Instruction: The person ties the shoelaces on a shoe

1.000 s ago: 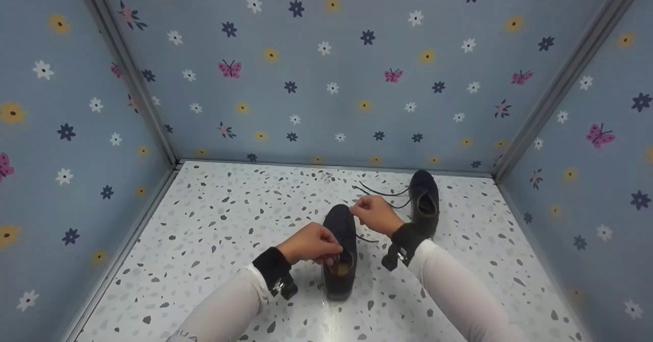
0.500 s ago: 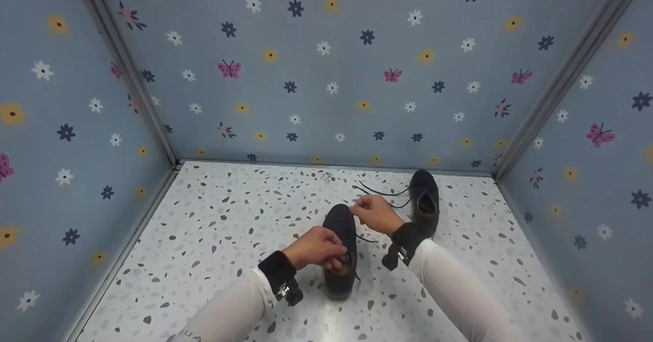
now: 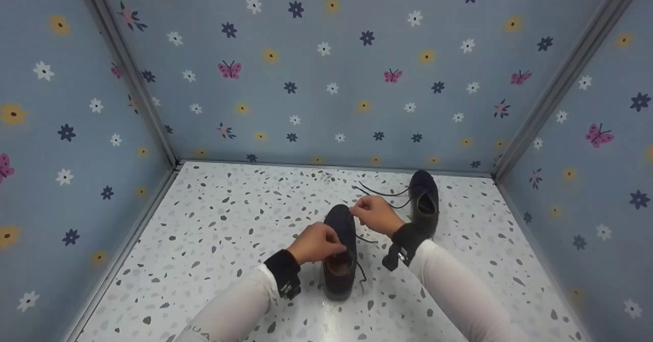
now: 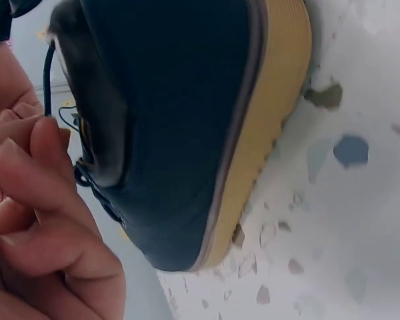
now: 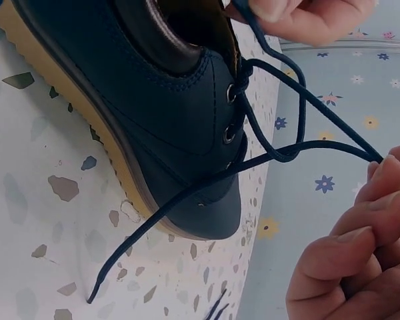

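Observation:
A dark blue lace-up shoe (image 3: 338, 218) with a tan ribbed sole stands upright on the floor, toe toward the far wall. Over its opening, my left hand (image 3: 315, 242) pinches a dark blue lace between thumb and finger. At the right of the toe, my right hand (image 3: 377, 214) pinches a doubled part of the shoelace (image 5: 327, 145), drawn taut from the eyelets. The right wrist view shows a knot (image 5: 247, 70) at the top eyelets, with a loose loop beside it. One lace end hangs across the shoe's side down to the floor.
A second dark shoe (image 3: 422, 179) stands by the far wall to the right, its laces (image 3: 390, 194) spread loose to the left. Blue flowered panels (image 3: 326, 71) enclose the speckled white floor (image 3: 229, 219) at the back and both sides.
My left hand has moved slightly right and forward over the shoe. A lace end now hangs down beside the heel on the right. My right hand has stayed in place.

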Available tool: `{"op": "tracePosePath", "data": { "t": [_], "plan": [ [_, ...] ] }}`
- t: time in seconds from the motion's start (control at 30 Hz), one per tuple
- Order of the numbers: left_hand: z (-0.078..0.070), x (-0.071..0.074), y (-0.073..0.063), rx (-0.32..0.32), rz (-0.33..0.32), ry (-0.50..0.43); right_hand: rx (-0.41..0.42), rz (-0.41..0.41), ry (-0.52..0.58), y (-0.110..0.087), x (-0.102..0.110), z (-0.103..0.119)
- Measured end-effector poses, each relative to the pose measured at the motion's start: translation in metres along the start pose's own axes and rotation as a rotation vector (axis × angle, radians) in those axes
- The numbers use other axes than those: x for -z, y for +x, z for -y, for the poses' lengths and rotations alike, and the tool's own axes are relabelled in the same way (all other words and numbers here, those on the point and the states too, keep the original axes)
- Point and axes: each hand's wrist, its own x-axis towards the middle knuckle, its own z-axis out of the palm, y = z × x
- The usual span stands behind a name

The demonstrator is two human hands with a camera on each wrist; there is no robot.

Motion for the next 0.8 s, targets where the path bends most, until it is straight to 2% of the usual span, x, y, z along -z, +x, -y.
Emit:
{"op": "tracePosePath", "data": {
  "t": [0.13, 0.37, 0.47, 0.73, 0.8],
  "plan": [
    [0.002, 0.006, 0.003, -0.011, -0.035, 0.040, 0.000, -0.006, -0.006, 0.001, 0.000, -0.001],
    [0.005, 0.020, 0.009, 0.034, -0.111, 0.005, 0.013, -0.019, -0.026, 0.002, 0.000, -0.002],
    [0.006, 0.025, 0.011, 0.033, -0.125, -0.003, 0.011, -0.019, -0.024, 0.002, 0.001, -0.002],
    [0.004, 0.025, 0.022, -0.052, -0.125, 0.039, 0.025, -0.011, -0.020, 0.002, 0.000, -0.001],
    [0.003, 0.023, 0.023, -0.054, -0.123, 0.039, 0.028, -0.005, -0.014, 0.002, 0.000, -0.001]
  ]
}}
